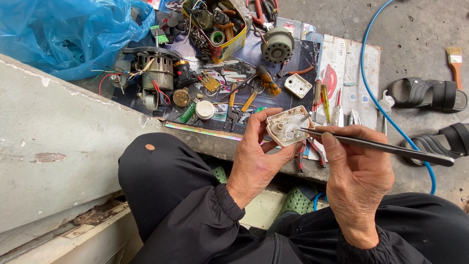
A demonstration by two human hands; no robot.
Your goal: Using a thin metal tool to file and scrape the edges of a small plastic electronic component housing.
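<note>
Head cam, L to R: blue plastic bag [73, 29] far upper left, then a fan motor [154, 73] w/ loose wires on the printed mat [293, 63]. Left hand [256, 156] is wrapped around a small open white gear housing [288, 126], thumb on its near edge, open face up, just above the knees. Right hand [359, 181] pinches dark tweezers [376, 145]; long axis runs right-to-left, tip resting inside the housing near the gears. Housing lies directly left of the right hand's grip. Black sandals [430, 95] far right.
</note>
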